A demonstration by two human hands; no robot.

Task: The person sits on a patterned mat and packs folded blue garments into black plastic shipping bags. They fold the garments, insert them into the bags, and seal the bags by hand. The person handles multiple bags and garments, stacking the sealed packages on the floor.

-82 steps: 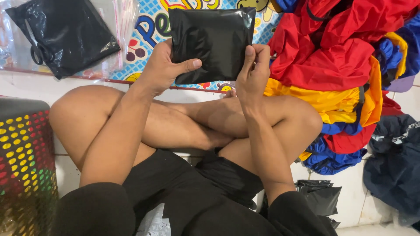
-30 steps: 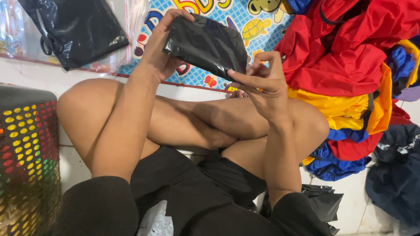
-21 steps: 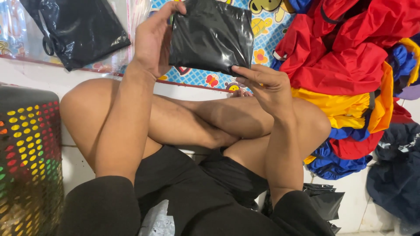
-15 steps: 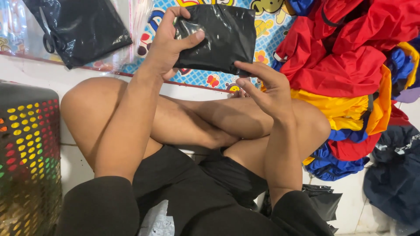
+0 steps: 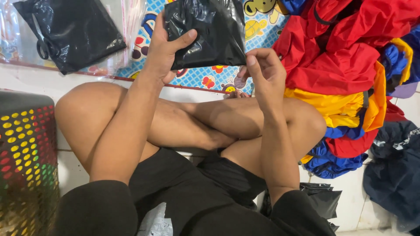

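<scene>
A: Underfoot, white tiled floor (image 5: 43, 83), colourful cartoon-print mat (image 5: 205, 78). Hands?

B: Left hand (image 5: 164, 48) grips glossy black plastic packet (image 5: 210, 30), raised over the mat, thumb across its front. Right hand (image 5: 264, 72) pinches its lower corner.

Glossy black packet (image 5: 210, 30) at centre. Far left, another black bag (image 5: 70, 32). Blue cartoon-patterned mat (image 5: 210, 78) beneath. Right, red, yellow and blue clothes (image 5: 345, 74). Near left, rainbow-holed basket (image 5: 26, 153).

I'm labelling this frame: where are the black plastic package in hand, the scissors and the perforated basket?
black plastic package (image 5: 214, 30), head view, glossy middle.
scissors (image 5: 42, 46), head view, handle loops.
perforated basket (image 5: 24, 144), head view, side wall.
</scene>
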